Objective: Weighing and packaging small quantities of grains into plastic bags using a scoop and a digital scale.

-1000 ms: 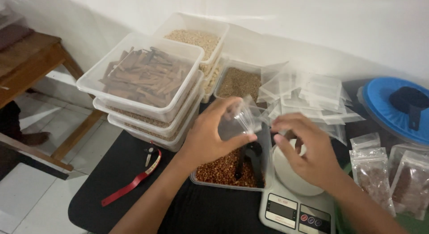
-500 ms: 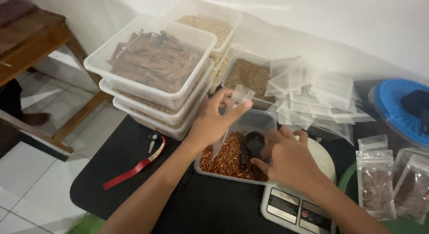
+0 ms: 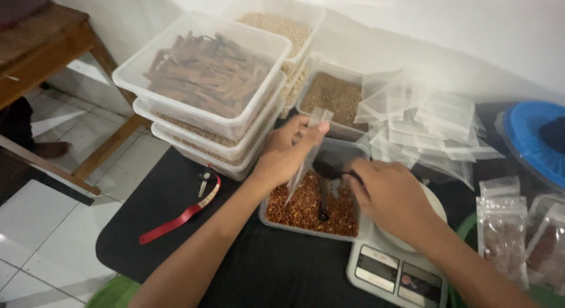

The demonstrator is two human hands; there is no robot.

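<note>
Left hand (image 3: 285, 155) pinches a small clear pouch (image 3: 309, 149) over the tub of red flakes (image 3: 309, 211); right hand (image 3: 391, 199) holds a black scoop (image 3: 326, 170) at its mouth

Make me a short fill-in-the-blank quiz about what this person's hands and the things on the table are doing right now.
1. The left hand holds a small clear ____ bag.
2. The right hand grips a ____-coloured scoop over the tub of reddish flakes.
3. The top tub of the stack holds brown ____.
4. The lid at far right is ____.

Missing words: plastic; black; sticks; blue

Single head view, looking steeply down, close over black table (image 3: 176, 237)
</note>
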